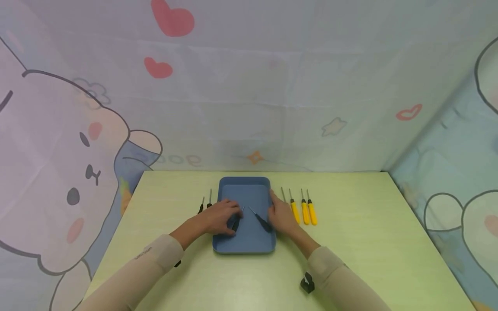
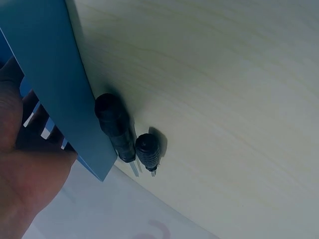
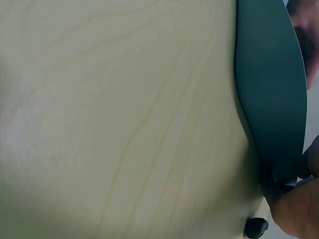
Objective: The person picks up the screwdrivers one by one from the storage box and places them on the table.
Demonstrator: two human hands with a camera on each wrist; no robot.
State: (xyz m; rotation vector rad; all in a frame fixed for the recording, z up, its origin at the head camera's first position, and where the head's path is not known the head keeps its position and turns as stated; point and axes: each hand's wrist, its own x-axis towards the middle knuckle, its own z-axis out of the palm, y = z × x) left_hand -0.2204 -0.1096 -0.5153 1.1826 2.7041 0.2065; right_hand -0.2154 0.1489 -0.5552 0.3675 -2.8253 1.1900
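A blue tray (image 1: 245, 246) lies on the table with two black-handled screwdrivers in it. My left hand (image 1: 221, 217) reaches over the tray's left wall, thumb and fingers around one black screwdriver (image 1: 235, 223), whose shaft points away. The other black screwdriver (image 1: 262, 222) lies slanted in the right half, its handle close to my right hand (image 1: 282, 214). That right hand grips the tray's right wall (image 3: 271, 89), with digits on both sides of it. In the left wrist view, the left hand (image 2: 25, 174) is partly hidden behind the tray wall (image 2: 55, 74).
Left of the tray lie two black screwdrivers (image 2: 114, 127), (image 2: 148, 151), partly covered by the left hand in the head view. Several yellow-handled screwdrivers (image 1: 305, 213) lie in a row to the right; the right hand hides one handle. A printed curtain (image 1: 249, 108) hangs behind the table (image 1: 350, 242).
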